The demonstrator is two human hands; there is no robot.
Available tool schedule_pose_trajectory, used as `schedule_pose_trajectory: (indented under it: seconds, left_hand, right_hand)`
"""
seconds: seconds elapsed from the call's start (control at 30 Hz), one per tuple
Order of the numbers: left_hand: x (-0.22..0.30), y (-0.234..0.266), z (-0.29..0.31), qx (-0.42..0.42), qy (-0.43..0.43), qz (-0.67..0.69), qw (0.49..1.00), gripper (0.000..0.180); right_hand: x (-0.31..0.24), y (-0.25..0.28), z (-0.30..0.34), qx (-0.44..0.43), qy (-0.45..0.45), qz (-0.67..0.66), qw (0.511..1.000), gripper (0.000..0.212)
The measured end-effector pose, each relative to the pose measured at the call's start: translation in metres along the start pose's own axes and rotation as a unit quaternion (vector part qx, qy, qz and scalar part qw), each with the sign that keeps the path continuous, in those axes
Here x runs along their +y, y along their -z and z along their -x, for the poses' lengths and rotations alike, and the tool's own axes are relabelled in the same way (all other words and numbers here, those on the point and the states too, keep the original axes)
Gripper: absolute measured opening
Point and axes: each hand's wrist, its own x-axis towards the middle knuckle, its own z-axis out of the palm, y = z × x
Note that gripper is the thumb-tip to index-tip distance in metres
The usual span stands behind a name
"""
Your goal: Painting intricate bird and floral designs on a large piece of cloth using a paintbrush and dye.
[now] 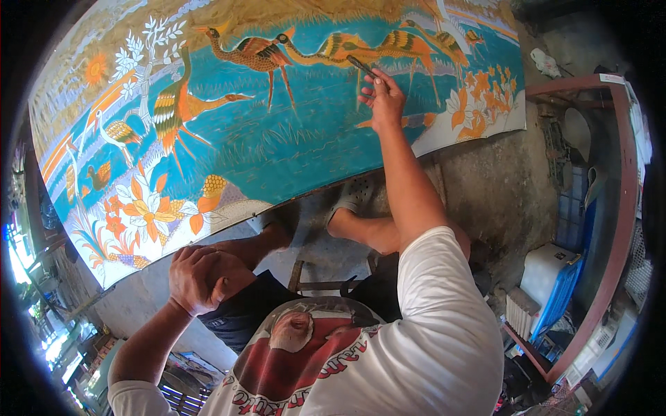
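Note:
A large painted panel (pixel 257 159) stretches across the upper part of the head view, showing long-legged birds on blue-green water. My right hand (pixel 385 100) is raised over its right half, fingers closed around a slim dark tool (pixel 361 67). The tool's tip points up and left, beside the orange and yellow birds; I cannot tell whether it touches the surface. My left hand (pixel 198 277) lies draped over my bent left knee (pixel 232 269), holding nothing, thumb apart from the fingers. White and orange flowers (pixel 146 208) fill the panel's lower left corner.
A reddish-brown frame (pixel 628 180) stands on the right, with a white and blue container (pixel 551 284) by it. Beneath the panel's near edge is my foot in a grey clog (pixel 354 196). Assorted clutter sits at the lower left.

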Motion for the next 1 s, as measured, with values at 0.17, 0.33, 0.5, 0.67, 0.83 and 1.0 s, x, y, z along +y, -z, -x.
schedule_pose_trajectory:
  seconds: [0.17, 0.33, 0.5, 0.67, 0.83, 1.0]
  left_hand:
    - [0.001, 0.000, -0.002, 0.003, -0.005, 0.002, 1.000, 0.060]
    - [0.002, 0.001, -0.002, -0.008, 0.001, 0.002, 1.000, 0.060]
    - [0.001, 0.001, -0.003, -0.014, 0.009, 0.001, 1.000, 0.061]
    - [0.003, 0.001, -0.004, -0.005, 0.007, 0.001, 1.000, 0.060]
    - [0.004, 0.002, -0.005, -0.003, 0.008, 0.005, 1.000, 0.060]
    - [0.002, 0.001, -0.005, -0.007, 0.009, 0.005, 1.000, 0.060]
  right_hand:
    - [0.002, -0.004, -0.001, 0.008, 0.006, 0.000, 1.000, 0.029]
    - [0.002, -0.001, -0.002, -0.003, 0.003, 0.015, 1.000, 0.033]
    - [0.005, -0.001, -0.004, 0.013, 0.002, 0.001, 1.000, 0.029]
    - [0.003, 0.002, -0.007, -0.003, 0.016, 0.020, 1.000, 0.033]
    - [-0.002, 0.005, -0.010, 0.009, 0.028, 0.019, 0.999, 0.033]
    - [0.000, 0.005, -0.012, -0.001, 0.025, 0.031, 0.999, 0.033]
